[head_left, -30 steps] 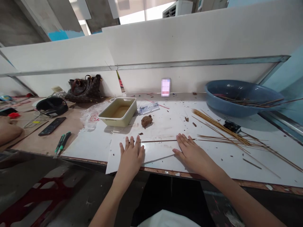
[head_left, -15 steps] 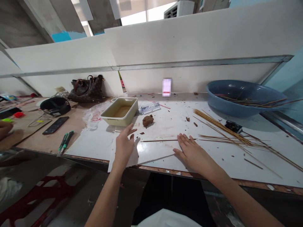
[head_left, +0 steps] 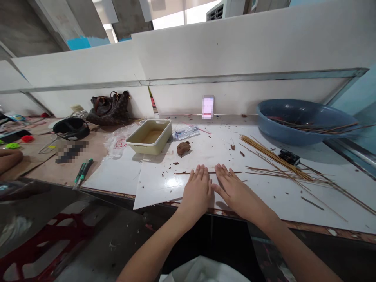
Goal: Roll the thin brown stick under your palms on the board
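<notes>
A thin brown stick [head_left: 182, 173] lies crosswise on the white board [head_left: 155, 192]. My left hand [head_left: 197, 190] rests flat on its middle, fingers stretched forward. Close beside it, my right hand [head_left: 232, 190] also lies flat over the stick, with the thumb reaching toward the left hand. The stick's ends show on either side of the hands; the part beneath them is hidden. Beyond the hands sits a lump of brown clay [head_left: 183, 148], with small crumbs scattered around it.
A cream tub [head_left: 143, 149] stands left of the clay. At right lie a bundle of thin sticks [head_left: 264, 153] and a blue basin [head_left: 296, 131] holding more sticks. Cutters [head_left: 83, 173], a handbag [head_left: 110, 111] and a headset [head_left: 72, 128] are at left. A phone [head_left: 207, 107] leans against the partition.
My left hand has moved right from the board's left side and now lies flat on the stick beside my right hand. The right hand has shifted slightly and stays on the stick.
</notes>
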Demonstrator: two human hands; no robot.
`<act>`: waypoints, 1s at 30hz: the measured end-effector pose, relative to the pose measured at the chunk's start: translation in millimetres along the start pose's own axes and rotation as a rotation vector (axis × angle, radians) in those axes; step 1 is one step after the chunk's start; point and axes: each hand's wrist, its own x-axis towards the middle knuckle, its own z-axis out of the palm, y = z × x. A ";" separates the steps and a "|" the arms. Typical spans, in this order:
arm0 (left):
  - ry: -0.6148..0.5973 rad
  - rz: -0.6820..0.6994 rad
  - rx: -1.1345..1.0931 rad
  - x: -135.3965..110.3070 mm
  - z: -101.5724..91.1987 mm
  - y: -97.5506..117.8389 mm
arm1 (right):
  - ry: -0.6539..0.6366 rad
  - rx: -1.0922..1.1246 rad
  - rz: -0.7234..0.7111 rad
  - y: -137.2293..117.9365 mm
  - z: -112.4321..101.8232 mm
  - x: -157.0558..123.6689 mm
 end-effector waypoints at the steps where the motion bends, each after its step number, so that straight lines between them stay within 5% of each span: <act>1: -0.021 0.022 -0.007 0.1 3.0 2.7 | -0.011 0.013 -0.011 -3.4 -1.3 -0.1; 10: -0.024 0.045 0.027 -21.6 16.1 5.5 | -0.072 -0.025 -0.002 -7.6 13.1 -7.1; 21: -0.038 -0.004 0.049 3.8 11.2 -5.8 | -0.105 -0.033 0.000 3.2 8.0 21.8; 30: 0.012 -0.017 0.038 -24.2 12.0 -2.1 | -0.077 0.014 -0.035 -3.7 9.8 -0.2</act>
